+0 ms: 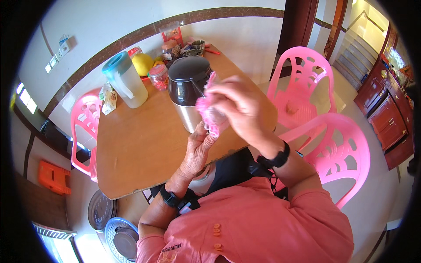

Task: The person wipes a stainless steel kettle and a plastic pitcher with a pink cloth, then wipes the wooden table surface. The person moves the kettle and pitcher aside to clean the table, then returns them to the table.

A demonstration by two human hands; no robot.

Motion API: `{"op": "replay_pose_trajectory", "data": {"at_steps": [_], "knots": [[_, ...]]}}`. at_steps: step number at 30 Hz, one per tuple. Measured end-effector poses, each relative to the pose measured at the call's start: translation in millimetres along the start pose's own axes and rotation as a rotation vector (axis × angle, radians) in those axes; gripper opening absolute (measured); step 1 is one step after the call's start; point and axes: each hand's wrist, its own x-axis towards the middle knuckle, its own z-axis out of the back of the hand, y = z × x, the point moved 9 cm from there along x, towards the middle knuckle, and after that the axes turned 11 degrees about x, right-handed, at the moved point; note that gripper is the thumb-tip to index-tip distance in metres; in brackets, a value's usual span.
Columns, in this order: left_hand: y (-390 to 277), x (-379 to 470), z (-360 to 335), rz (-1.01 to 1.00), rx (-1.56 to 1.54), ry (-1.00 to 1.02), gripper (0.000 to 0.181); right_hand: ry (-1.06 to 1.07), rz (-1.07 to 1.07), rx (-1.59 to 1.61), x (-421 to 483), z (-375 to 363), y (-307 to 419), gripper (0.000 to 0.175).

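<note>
Above the near half of the table, my left hand (197,146) pinches the lower end of a small pink yarn piece (208,113), which looks knitted or crocheted. My right hand (238,103) is slightly blurred, its bent fingers gripping the same piece from the right and above. A thin dark line (198,88) shows beside the yarn; whether it is a needle, a hook or part of the vessel behind is unclear. Just beyond my hands stands a steel and dark-brown vacuum jug (189,82) with a black lid, partly hidden by the yarn and my fingers.
A wooden table (141,144) bears a plastic pitcher (126,82), a tissue pack (109,100), a yellow fruit (142,64) and jars (159,77). Pink plastic chairs (345,148) stand at right, another chair (84,131) at left. A blue basket (113,241) sits low at left.
</note>
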Motion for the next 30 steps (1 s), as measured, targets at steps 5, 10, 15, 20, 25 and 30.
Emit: {"op": "replay_pose_trajectory", "data": {"at_steps": [5, 10, 15, 20, 25, 30], "knots": [[13, 4, 6, 0.115, -0.011, -0.033, 0.038, 0.172, -0.275, -0.182, 37, -22, -29, 0.016], [11, 5, 11, 0.029, 0.005, -0.099, 0.033, 0.129, -0.282, -0.366, 64, -31, -66, 0.021], [15, 7, 8, 0.024, -0.033, -0.128, 0.032, -0.08, -0.197, 0.006, 10, -15, -52, 0.016], [24, 3, 13, 0.088, -0.151, -0.147, 0.032, -0.209, -0.121, 0.071, -73, -18, -46, 0.032], [33, -1, 29, 0.133, -0.21, -0.179, 0.031, -0.006, -0.208, 0.019, -136, -31, -71, 0.042], [35, -6, 33, 0.13, -0.175, -0.222, 0.022, 0.032, -0.37, -0.048, -149, -34, -94, 0.031]]}}
